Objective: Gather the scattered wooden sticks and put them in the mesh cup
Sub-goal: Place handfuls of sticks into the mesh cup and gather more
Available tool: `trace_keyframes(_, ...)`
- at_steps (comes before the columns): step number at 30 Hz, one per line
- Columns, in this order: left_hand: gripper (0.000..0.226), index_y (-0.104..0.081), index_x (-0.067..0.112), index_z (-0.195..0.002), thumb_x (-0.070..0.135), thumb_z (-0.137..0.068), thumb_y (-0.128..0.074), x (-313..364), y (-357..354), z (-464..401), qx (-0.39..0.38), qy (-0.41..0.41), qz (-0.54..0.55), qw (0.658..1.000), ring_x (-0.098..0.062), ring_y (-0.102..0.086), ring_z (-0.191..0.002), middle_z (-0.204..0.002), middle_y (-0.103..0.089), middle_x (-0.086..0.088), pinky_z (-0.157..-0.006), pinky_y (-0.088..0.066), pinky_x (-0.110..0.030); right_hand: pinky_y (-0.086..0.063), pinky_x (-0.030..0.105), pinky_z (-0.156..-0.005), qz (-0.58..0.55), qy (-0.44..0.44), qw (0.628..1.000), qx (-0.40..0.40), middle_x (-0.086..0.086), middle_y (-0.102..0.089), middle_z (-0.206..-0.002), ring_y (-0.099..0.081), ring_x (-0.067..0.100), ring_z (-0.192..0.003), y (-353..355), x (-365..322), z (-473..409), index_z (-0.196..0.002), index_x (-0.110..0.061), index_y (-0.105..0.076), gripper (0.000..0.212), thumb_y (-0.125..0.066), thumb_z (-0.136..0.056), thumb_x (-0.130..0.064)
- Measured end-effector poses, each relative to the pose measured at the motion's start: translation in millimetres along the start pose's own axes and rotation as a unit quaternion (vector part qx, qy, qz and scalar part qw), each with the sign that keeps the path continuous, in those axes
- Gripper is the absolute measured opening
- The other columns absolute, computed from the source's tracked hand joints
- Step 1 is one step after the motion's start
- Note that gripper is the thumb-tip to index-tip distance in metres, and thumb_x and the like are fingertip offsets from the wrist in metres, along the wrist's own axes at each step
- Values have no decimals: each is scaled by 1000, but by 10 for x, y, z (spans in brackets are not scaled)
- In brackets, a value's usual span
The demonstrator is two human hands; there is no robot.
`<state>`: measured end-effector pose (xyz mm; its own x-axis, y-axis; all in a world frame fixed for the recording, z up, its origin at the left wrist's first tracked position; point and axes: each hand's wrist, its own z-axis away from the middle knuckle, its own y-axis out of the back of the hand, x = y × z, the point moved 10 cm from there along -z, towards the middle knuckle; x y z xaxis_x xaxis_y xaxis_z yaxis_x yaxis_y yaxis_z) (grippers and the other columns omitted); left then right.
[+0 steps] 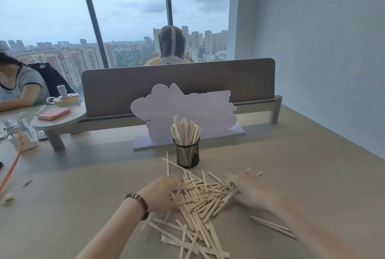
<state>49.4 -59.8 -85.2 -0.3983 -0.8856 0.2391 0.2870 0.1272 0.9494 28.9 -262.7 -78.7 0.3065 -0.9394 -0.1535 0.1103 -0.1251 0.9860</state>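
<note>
A pile of pale wooden sticks (200, 198) lies scattered on the beige table (291, 164), trailing toward the near edge. Behind it stands a black mesh cup (187, 154), upright, with a bunch of sticks (185, 130) standing in it. My left hand (161, 193), with a beaded bracelet on the wrist, rests on the pile's left side, fingers curled against the sticks. My right hand (248, 191) is blurred at the pile's right side, pressing on the sticks. Whether either hand has closed around sticks I cannot tell. A couple of stray sticks (273, 226) lie to the right.
A lilac cut-out stand (183, 108) stands just behind the cup, before a grey desk divider (179, 83). At left are a round shelf (62, 121) with a pink phone (54, 113), a white box with an orange cable (20, 139), and a seated person (18, 85). Another person (171, 46) sits beyond the divider.
</note>
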Motion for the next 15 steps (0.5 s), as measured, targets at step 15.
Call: trace_keyframes(15,39,-50,23,-125,10,-88,-50,-32,70,-86,57,-47,-57,996,-19,-47,-119,-128,-51,1,-101,-40,-31,-43,32,-85,-8,42,999,3,-4,-61,-115,-56,20,-106,-5,-17,-280,-102,-28,-61,19,-67,-84,-33)
